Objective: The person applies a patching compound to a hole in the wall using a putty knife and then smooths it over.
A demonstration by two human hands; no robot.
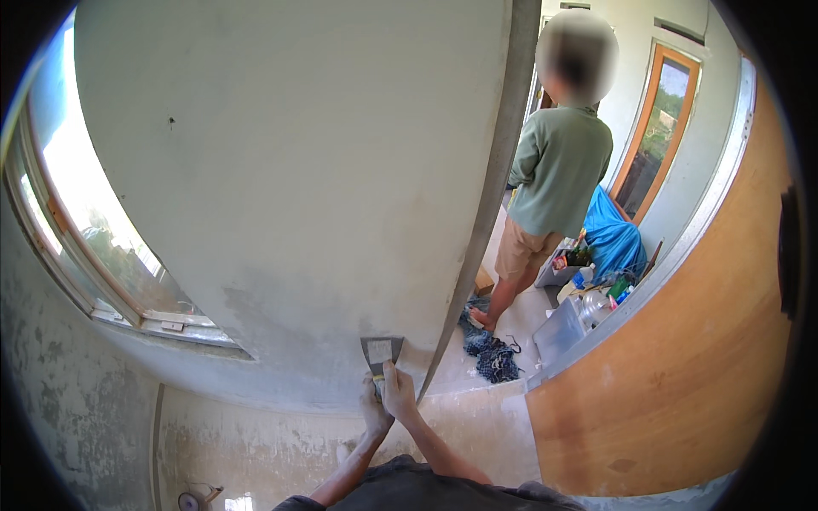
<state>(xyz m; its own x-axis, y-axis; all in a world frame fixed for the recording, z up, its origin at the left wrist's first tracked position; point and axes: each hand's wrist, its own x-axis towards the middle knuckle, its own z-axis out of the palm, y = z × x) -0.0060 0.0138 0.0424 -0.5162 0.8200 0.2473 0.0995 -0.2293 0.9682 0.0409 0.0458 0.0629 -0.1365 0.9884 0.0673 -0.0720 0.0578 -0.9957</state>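
A wide metal scraper (380,349) with a pale smear on its blade is held upright against the grey-white wall (315,170) near its lower right edge, beside the doorway. My right hand (398,393) is closed on the scraper, with fingers reaching up onto the lower blade. My left hand (373,407) is closed round the handle just below and to the left, partly behind my right hand. The wall around the blade has patchy grey marks.
A person (562,162) stands in the doorway at right, back toward me, beside dark cloth (494,358), a blue sheet (618,238) and cluttered containers (562,341). An orange-brown door (656,400) fills the right. A window (111,221) is at left; a small tool (192,498) lies bottom left.
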